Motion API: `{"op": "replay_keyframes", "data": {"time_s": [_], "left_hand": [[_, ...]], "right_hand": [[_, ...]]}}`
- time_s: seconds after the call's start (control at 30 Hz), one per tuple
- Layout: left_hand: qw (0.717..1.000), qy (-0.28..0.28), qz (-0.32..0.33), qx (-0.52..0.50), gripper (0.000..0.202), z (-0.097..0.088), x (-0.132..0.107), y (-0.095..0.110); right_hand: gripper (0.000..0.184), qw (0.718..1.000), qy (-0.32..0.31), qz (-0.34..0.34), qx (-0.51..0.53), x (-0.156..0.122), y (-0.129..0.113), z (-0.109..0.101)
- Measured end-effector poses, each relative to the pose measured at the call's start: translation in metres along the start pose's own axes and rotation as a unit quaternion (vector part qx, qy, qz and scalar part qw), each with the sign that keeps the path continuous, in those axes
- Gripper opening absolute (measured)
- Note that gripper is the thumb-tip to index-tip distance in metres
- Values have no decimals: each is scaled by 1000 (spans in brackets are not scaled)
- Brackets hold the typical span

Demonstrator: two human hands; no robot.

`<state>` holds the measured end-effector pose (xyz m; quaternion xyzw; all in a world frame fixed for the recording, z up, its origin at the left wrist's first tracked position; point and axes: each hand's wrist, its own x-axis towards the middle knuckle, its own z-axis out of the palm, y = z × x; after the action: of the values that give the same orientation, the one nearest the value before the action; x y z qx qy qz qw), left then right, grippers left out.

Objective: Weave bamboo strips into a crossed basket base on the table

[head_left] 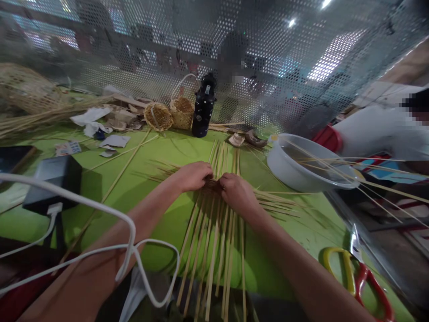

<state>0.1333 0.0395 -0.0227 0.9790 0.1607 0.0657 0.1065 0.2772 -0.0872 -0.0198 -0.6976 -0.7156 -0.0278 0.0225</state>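
Note:
Several thin bamboo strips point(212, 232) lie crossed into a partly woven mat on the green table, some running toward me past the front edge, others out to both sides. At the woven centre, my left hand point(197, 175) is closed, its fingers pinching the strips from the left. Close by on the right, my right hand point(234, 190) also has its fingers curled onto the weave. Both sets of fingertips nearly meet, and they hide part of the crossing. Which single strip each hand grips cannot be made out.
A white basin point(301, 170) holding long strips stands at the right edge. Scissors point(358, 268) with yellow and red handles lie front right. Behind are a black bottle point(203, 109) and small woven baskets point(182, 112). A white cable point(127, 223) loops over my left forearm from a black box point(55, 181).

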Motion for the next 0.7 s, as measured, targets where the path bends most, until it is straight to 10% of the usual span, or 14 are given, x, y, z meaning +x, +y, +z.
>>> {"op": "replay_keyframes", "data": {"time_s": [0.7], "left_hand": [[996,-58,-10,-61,38,-12,-10,-13]], "right_hand": [[16,1000,-6,-22,21,-7,-3,-2]]}}
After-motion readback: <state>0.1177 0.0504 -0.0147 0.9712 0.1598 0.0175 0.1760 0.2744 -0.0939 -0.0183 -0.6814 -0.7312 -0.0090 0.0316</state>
